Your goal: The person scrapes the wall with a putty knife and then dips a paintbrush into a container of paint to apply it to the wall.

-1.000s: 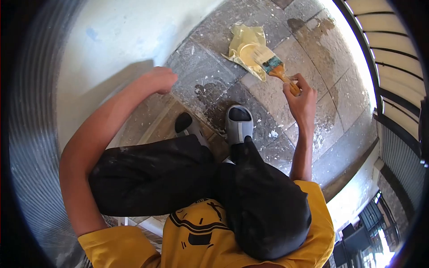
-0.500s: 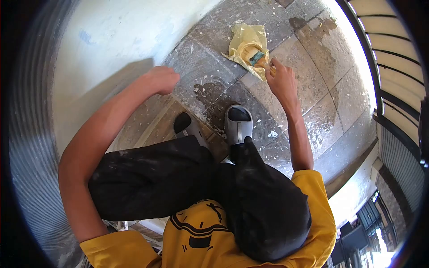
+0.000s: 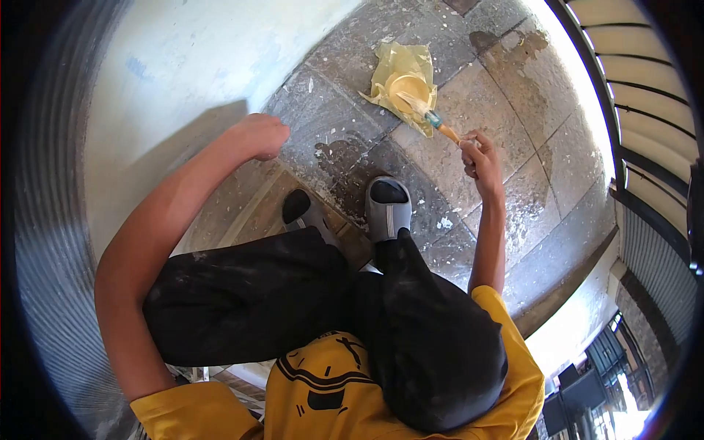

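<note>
Above yellow container (image 3: 405, 85), right hand (image 3: 482, 163) grips paintbrush (image 3: 446, 131).

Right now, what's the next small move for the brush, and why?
I'd probably draw the bristles lightly across the cup's near rim before lifting. The right hand has the brush by its handle, turned edge-on, with the bristles over that side of the cup. Can't tell how loaded they are.
</note>
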Tool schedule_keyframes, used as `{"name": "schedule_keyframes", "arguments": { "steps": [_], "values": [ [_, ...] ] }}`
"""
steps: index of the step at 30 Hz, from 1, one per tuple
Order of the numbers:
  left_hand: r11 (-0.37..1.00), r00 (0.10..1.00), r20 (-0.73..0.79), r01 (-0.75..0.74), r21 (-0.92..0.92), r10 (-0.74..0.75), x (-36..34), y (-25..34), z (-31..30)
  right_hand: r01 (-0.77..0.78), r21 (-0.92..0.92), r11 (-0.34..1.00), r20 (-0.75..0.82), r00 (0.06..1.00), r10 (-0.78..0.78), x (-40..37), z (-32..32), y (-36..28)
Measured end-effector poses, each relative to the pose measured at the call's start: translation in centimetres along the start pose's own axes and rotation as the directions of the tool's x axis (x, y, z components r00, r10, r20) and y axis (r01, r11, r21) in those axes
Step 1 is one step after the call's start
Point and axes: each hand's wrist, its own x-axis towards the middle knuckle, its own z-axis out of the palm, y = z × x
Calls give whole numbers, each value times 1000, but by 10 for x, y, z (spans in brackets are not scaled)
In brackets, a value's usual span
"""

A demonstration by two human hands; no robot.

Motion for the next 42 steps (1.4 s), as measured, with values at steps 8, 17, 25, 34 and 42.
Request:
{"name": "schedule_keyframes", "arguments": {
  "steps": [8,17,25,34,42],
  "values": [
    [999,999,23,36,1,-36,-8,3,-3,-193,622,759,243,969,48,13,-7,60],
    [998,997,-53,63,17,-62,-22,-1,18,297,684,666,147,839,-524,7,86,-18],
    [997,990,-119,72,-5,-72,-48,-5,43,807,185,561,-152,588,-795,13,215,-142],
    [985,991,-40,125,-115,-131,-68,-15,68,837,-59,544,-91,538,-838,18,241,-165],
    [987,995,-42,84,-136,-91,-72,-13,60,858,-45,512,-275,482,-832,4,227,-128]
  ]
}}
